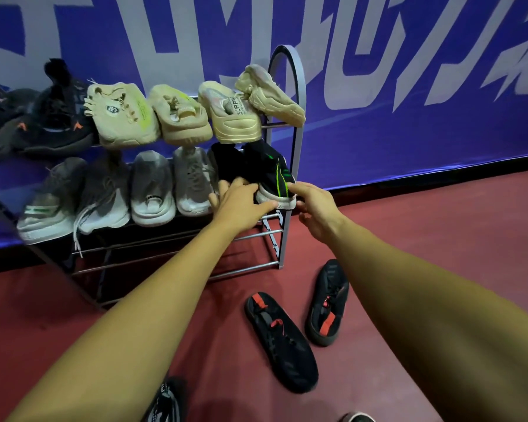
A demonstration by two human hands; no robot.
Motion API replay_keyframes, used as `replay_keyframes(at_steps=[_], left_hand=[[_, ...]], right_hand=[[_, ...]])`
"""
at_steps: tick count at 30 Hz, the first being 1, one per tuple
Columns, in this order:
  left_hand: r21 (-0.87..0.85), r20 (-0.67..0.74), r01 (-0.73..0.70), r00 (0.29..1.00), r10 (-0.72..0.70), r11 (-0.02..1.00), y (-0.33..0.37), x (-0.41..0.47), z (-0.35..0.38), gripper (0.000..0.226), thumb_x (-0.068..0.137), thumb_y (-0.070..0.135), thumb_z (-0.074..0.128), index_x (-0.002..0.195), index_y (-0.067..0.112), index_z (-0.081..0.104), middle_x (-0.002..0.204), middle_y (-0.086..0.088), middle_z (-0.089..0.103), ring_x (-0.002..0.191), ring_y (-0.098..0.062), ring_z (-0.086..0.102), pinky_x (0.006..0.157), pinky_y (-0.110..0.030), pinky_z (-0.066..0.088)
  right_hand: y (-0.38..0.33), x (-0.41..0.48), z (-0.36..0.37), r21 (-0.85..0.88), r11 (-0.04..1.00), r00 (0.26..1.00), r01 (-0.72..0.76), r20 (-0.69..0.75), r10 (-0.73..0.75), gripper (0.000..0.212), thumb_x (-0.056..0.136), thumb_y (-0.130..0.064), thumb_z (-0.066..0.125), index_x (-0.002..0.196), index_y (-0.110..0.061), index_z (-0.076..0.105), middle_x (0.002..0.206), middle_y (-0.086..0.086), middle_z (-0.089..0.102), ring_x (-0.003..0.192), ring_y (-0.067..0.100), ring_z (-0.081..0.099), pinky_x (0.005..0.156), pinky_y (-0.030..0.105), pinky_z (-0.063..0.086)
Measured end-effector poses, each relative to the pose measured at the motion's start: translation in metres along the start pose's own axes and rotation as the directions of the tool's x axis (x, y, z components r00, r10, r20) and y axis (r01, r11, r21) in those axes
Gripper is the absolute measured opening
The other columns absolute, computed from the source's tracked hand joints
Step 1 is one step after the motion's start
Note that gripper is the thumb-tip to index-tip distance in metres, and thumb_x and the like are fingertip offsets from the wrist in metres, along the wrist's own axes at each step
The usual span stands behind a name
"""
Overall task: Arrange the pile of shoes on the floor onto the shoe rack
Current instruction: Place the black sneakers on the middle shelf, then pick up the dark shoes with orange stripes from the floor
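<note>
The blue wall with big pale letters is cut off at every side. The shoe rack stands along it on the red floor, with its long axis running left to right. Its left end goes out of the picture.

On the top shelf are dark shoes at the left and four beige shoes beside them. The last beige one leans tilted on the arch of the frame. On the second shelf, grey shoes stand side by side, their long axes running from the front toward the wall.

Two black shoes with red marks lie on the floor in front of the rack, a little apart, both lengthwise more or less toward it. One more shoe is cut by the bottom edge.

The black shoe, with bright green stripes and a white sole, is at the right end of the second shelf. It points from front to back, its white end toward the person. Blur hides whether this end is toe or heel.

The left hand rests on the black shoe with nearly straight, spread fingers. The right hand pinches the white end, forefinger on top, thumb below.
</note>
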State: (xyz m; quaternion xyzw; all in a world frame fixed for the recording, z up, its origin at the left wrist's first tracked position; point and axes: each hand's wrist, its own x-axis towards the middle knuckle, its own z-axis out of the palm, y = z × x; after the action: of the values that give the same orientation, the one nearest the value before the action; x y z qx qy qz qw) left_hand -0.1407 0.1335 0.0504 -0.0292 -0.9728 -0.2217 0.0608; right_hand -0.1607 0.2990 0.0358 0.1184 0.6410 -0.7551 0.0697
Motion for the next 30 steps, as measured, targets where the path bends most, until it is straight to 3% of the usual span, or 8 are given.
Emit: replay_keyframes(at_steps=[3,5,9,13,18,24,26,30], left_hand=[[0.047,-0.019,0.009,1.000,-0.008,0.999,0.003,0.007,0.004,0.053,0.087,0.065,0.054,0.130,0.033,0.058,0.138,0.001,0.049,0.128,-0.033,0.033,0.101,-0.048,0.025],[0.073,-0.039,0.025,0.999,-0.022,0.997,0.006,0.011,0.006,0.054,0.087,0.065,0.054,0.128,0.030,0.059,0.137,0.001,0.051,0.127,-0.034,0.036,0.100,-0.049,0.026],[0.111,-0.116,0.053,0.992,-0.040,0.992,0.013,0.015,0.011,0.049,0.089,0.061,0.055,0.121,0.025,0.060,0.133,0.000,0.057,0.126,-0.032,0.041,0.096,-0.046,0.027],[0.116,-0.158,0.032,0.987,-0.013,0.993,0.011,0.008,0.015,0.046,0.090,0.053,0.057,0.126,0.024,0.060,0.129,-0.001,0.060,0.123,-0.029,0.042,0.092,-0.043,0.028],[-0.009,-0.153,-0.111,0.982,0.108,0.994,-0.007,-0.013,0.015,0.037,0.088,0.038,0.062,0.122,0.023,0.067,0.118,0.004,0.066,0.119,-0.026,0.044,0.098,-0.043,0.035],[-0.053,-0.224,-0.286,0.937,0.267,0.957,-0.022,-0.038,-0.001,0.022,0.087,0.023,0.064,0.106,0.018,0.073,0.105,0.003,0.067,0.106,-0.024,0.050,0.091,-0.035,0.039],[-0.057,-0.186,-0.292,0.943,0.277,0.955,-0.026,-0.047,0.001,0.018,0.085,0.022,0.064,0.100,0.017,0.072,0.095,-0.001,0.064,0.097,-0.025,0.053,0.086,-0.035,0.044],[0.012,0.033,-0.269,0.963,0.269,0.963,-0.041,-0.066,0.027,0.018,0.082,0.031,0.063,0.097,0.024,0.070,0.089,0.003,0.061,0.089,-0.022,0.055,0.085,-0.039,0.050]], right_hand=[[-0.003,0.000,0.000,-0.050,0.999,0.999,0.007,0.050,-0.005,0.034,0.075,-0.032,0.078,0.105,-0.018,0.072,0.097,-0.006,0.071,0.078,0.008,0.057,0.065,0.026,0.034],[-0.001,0.002,0.001,-0.099,0.994,0.999,0.042,0.030,-0.039,0.049,0.072,-0.015,0.079,0.119,-0.013,0.065,0.109,0.000,0.073,0.092,0.012,0.062,0.069,0.026,0.038],[0.003,0.000,0.003,-0.086,0.988,0.988,0.129,-0.078,-0.135,0.054,0.074,0.008,0.074,0.123,-0.009,0.056,0.102,-0.003,0.066,0.086,0.005,0.063,0.067,0.013,0.044],[0.011,0.002,0.008,-0.176,0.979,0.977,0.105,-0.164,-0.134,0.062,0.071,-0.001,0.081,0.128,-0.007,0.058,0.120,0.005,0.066,0.108,0.020,0.063,0.093,0.030,0.049],[0.020,-0.008,0.013,-0.385,0.922,0.969,0.050,-0.205,-0.138,0.051,0.077,-0.014,0.077,0.125,-0.010,0.060,0.117,0.005,0.068,0.103,0.020,0.064,0.091,0.032,0.051],[0.045,-0.035,0.007,-0.519,0.855,0.980,-0.003,-0.172,-0.101,0.053,0.082,-0.021,0.075,0.130,-0.007,0.056,0.127,0.008,0.063,0.117,0.027,0.058,0.102,0.041,0.047],[0.059,-0.042,0.004,-0.598,0.801,0.991,-0.038,-0.123,-0.045,0.045,0.084,-0.020,0.074,0.124,-0.005,0.059,0.122,0.012,0.064,0.114,0.029,0.059,0.099,0.037,0.048],[0.091,-0.045,-0.002,-0.708,0.701,0.995,-0.087,-0.032,0.091,0.042,0.084,-0.025,0.077,0.118,-0.005,0.061,0.115,0.012,0.066,0.106,0.029,0.061,0.089,0.036,0.050]])
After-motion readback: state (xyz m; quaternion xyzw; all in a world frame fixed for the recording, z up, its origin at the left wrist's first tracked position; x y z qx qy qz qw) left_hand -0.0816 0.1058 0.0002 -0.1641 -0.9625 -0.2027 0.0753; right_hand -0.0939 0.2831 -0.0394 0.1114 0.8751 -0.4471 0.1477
